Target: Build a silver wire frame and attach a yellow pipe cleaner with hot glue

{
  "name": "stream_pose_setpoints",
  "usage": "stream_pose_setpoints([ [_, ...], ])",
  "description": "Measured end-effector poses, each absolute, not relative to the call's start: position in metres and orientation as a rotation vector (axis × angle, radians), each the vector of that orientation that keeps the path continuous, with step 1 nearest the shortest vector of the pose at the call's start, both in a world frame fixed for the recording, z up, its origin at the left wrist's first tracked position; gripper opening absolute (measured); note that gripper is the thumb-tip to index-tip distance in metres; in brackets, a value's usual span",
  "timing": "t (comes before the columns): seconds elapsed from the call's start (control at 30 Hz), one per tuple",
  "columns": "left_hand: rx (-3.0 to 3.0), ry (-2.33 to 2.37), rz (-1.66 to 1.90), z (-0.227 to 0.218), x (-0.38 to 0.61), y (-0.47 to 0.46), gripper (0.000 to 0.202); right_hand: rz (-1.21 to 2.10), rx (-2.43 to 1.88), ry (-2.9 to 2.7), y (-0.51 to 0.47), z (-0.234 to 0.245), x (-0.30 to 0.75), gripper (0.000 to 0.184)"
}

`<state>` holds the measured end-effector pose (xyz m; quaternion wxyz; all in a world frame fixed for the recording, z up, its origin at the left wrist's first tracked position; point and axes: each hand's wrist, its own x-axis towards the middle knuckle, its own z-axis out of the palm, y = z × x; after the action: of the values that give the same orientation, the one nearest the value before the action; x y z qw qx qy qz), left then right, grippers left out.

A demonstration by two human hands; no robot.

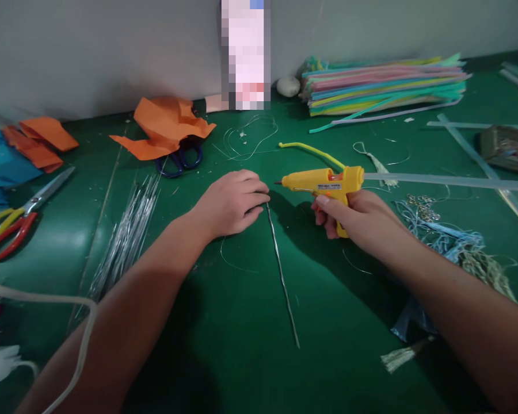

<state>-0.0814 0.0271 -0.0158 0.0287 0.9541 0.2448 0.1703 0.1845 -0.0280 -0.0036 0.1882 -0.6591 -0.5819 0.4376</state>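
My right hand grips a yellow hot glue gun by its handle, a clear glue stick sticking out of its back. The nozzle points left at the upper end of a thin silver wire lying on the green table. My left hand is closed over that wire's upper end, fingers pinched together on it, just left of the nozzle. A short yellow stem lies behind the gun.
A bundle of silver wires lies to the left, with red-and-yellow scissors at the far left. Orange paper covers blue scissors. A stack of coloured strips lies at the back right, and pale blue cords and tassels at the right.
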Motion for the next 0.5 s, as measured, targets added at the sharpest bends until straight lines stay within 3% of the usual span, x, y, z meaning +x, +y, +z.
stream_pose_setpoints([
  [0.23,2.904,0.792,0.642,-0.018,-0.083,0.027,0.025,1.251,-1.851,-1.62,-0.028,-0.003,0.185,0.046],
  [0.37,2.747,1.097,0.817,-0.017,-0.088,0.027,0.022,1.26,-1.841,-1.612,-0.027,-0.004,0.185,0.046],
  [0.5,2.508,1.115,0.75,-0.013,-0.095,0.031,0.017,1.258,-1.847,-1.582,-0.028,-0.002,0.184,0.045],
])
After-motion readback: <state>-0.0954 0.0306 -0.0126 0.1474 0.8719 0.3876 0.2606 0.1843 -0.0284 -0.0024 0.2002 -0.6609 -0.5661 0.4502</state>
